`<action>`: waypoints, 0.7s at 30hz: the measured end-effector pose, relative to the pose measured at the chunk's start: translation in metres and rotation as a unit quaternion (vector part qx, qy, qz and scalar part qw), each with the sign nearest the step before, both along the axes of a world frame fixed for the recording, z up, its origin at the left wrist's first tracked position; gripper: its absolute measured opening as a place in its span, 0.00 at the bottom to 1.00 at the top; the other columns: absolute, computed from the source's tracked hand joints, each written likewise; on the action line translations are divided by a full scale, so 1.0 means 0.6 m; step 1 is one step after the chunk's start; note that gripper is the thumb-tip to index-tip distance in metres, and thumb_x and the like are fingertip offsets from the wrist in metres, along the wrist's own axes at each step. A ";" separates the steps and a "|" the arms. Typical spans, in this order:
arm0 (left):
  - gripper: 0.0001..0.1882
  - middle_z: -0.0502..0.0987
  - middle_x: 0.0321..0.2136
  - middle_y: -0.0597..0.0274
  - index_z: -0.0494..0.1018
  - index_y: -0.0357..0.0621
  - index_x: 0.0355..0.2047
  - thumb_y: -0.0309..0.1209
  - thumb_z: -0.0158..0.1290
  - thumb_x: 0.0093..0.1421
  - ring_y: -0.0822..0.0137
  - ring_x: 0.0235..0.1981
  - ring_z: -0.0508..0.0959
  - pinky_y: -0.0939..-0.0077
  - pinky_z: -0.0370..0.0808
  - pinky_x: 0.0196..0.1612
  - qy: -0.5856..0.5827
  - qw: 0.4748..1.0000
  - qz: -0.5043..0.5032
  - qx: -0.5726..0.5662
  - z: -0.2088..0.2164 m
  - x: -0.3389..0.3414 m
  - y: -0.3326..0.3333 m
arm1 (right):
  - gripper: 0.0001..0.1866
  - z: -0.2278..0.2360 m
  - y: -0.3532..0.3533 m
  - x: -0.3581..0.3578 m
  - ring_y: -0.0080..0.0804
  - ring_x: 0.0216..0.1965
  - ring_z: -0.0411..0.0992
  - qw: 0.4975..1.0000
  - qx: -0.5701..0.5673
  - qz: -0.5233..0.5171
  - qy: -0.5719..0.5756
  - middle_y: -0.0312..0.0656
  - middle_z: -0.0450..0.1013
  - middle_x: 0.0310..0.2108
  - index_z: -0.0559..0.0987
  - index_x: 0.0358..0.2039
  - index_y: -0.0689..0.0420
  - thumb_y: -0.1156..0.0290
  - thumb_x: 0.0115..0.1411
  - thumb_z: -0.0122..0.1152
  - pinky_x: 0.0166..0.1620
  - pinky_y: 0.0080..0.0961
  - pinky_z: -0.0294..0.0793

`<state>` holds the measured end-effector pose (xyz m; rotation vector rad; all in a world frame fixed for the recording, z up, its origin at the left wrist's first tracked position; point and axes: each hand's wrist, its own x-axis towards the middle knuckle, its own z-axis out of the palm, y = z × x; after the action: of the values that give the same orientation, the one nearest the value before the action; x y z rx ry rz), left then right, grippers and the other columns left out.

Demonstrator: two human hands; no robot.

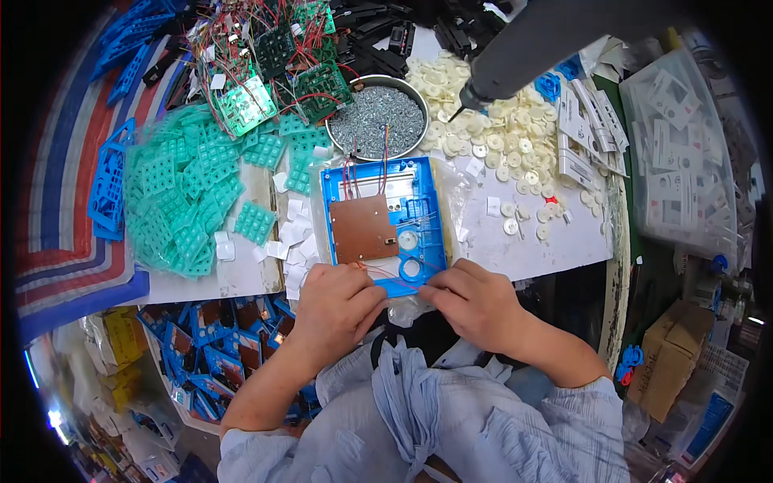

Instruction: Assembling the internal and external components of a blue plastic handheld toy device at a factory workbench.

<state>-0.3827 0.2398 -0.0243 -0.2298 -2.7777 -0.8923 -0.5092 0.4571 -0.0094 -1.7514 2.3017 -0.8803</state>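
Observation:
A blue plastic housing (439, 217) lies in front of me at the near edge of the table. Inside it sits a brown circuit board (364, 229), with thin wires rising from its far side. A thin red wire (394, 281) stretches across the near part of the housing between my hands. My right hand (477, 304) pinches the wire's end by the housing's near right corner. Curled at the near left corner, my left hand (340, 304) has its fingertips close to the board's edge and the wires. What those fingers hold is hidden.
Behind the housing stands a round metal bowl (378, 117) of small screws. Teal rubber keypads (181, 185) are heaped left, cream plastic discs (515, 137) right. Wired green circuit boards (245, 105) lie at the far left. A dark power screwdriver (499, 68) hangs over the discs.

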 end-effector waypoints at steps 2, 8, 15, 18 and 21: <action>0.10 0.76 0.32 0.61 0.77 0.47 0.30 0.28 0.65 0.48 0.56 0.33 0.77 0.60 0.67 0.36 0.001 1.000 -0.007 -0.011 0.014 -0.013 -0.003 | 0.07 0.005 0.000 -0.018 0.37 0.33 0.74 1.000 -0.003 0.010 -0.014 0.38 0.73 0.32 0.79 0.32 0.55 0.74 0.51 0.63 0.29 0.32 0.77; 0.08 0.75 0.29 0.59 0.77 0.48 0.26 0.30 0.66 0.47 0.55 0.30 0.76 0.58 0.65 0.31 0.002 1.000 0.004 -0.021 0.004 0.003 -0.004 | 0.08 -0.044 0.001 -0.059 0.41 0.41 0.74 0.979 -0.089 0.074 -0.168 0.37 0.76 0.38 0.83 0.35 0.54 0.75 0.52 0.69 0.44 0.32 0.75; 0.16 0.77 0.41 0.61 0.77 0.48 0.39 0.31 0.64 0.49 0.59 0.43 0.75 0.56 0.66 0.47 0.067 0.996 -0.009 -0.055 0.030 -0.016 0.049 | 0.07 -0.056 0.033 -0.038 0.39 0.41 0.72 0.980 -0.086 0.004 -0.179 0.37 0.75 0.37 0.85 0.35 0.52 0.72 0.53 0.70 0.44 0.33 0.74; 0.25 0.77 0.50 0.63 0.76 0.45 0.52 0.34 0.62 0.53 0.63 0.52 0.74 0.54 0.65 0.56 0.032 0.995 -0.059 -0.078 0.010 -0.017 0.050 | 0.07 -0.057 0.027 -0.038 0.38 0.40 0.72 0.980 -0.113 -0.002 -0.162 0.37 0.74 0.37 0.85 0.35 0.52 0.72 0.53 0.70 0.44 0.32 0.73; 0.25 0.77 0.50 0.64 0.76 0.46 0.53 0.34 0.62 0.53 0.63 0.50 0.74 0.55 0.65 0.56 0.038 0.993 -0.072 -0.086 -0.002 -0.013 0.049 | 0.08 -0.052 0.031 -0.026 0.37 0.40 0.72 0.975 -0.114 -0.056 -0.181 0.38 0.73 0.35 0.85 0.35 0.52 0.72 0.52 0.71 0.43 0.31 0.73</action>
<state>-0.3906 0.2690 -0.0253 -0.4868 -2.7950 -0.6593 -0.5250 0.4758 -0.0406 -1.3944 2.1422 -1.4021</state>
